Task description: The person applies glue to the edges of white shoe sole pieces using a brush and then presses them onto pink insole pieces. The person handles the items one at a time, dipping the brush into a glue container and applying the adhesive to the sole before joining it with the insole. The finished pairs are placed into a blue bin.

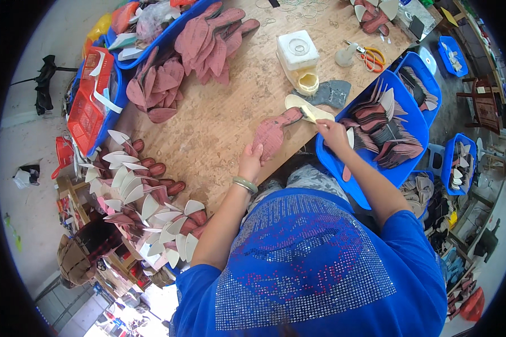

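My left hand (251, 162) grips a reddish-brown shoe insole (271, 135) by its wide end, close to the table's front edge. The insole's narrow heel end points up and to the right. Closed around a slim pale-handled brush (310, 115) is my right hand (334, 135), and the brush's dark tip is at the heel end; whether it touches is too small to tell. Beneath the brush lies a cream sole-shaped piece (294, 101). Just beyond stands a white container (297, 49) with a cream-crusted round mouth (308, 83). A dark grey flat piece (336, 92) sits beside it.
Right of me, a blue bin (415, 147) holds stacked insoles. Orange-handled scissors (372, 59) and a small whitish bottle (346, 55) lie farther back. Reddish insoles (205, 48) pile at far left; white-tipped pieces (132, 188) line the left edge near a red basket (90, 101).
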`<move>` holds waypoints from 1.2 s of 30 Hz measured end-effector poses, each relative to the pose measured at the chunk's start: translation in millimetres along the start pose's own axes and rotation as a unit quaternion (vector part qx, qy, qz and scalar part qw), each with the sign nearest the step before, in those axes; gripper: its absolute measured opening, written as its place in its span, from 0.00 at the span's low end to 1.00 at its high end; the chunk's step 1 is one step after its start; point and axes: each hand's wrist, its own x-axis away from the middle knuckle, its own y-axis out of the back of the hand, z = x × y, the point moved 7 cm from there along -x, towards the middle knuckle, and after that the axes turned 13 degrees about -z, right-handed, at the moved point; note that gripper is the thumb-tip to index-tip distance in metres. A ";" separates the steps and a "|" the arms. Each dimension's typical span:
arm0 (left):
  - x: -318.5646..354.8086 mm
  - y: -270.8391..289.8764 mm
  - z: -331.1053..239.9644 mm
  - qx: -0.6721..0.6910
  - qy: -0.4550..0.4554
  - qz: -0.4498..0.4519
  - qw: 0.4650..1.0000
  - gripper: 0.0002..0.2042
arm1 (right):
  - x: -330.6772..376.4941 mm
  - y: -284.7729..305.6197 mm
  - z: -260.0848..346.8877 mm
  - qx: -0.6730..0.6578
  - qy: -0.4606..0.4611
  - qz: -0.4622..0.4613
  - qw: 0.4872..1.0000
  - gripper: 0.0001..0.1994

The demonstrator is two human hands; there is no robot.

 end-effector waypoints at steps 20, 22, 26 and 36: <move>15.6 -6.4 -6.6 -0.093 0.049 -0.030 0.994 0.19 | -17.3 50.0 36.1 -0.187 -0.079 -0.043 0.978 0.12; -1.0 1.9 3.9 -0.222 -0.054 -0.059 0.972 0.16 | -45.1 58.8 48.6 -0.033 0.040 -0.080 0.995 0.11; -12.6 1.6 3.2 -0.249 -0.021 0.001 0.968 0.14 | -77.9 49.2 79.1 0.171 0.193 -0.082 0.963 0.10; 15.3 -17.0 -0.3 -0.012 0.154 0.008 0.988 0.10 | -93.7 31.2 85.4 0.239 0.285 -0.061 0.926 0.09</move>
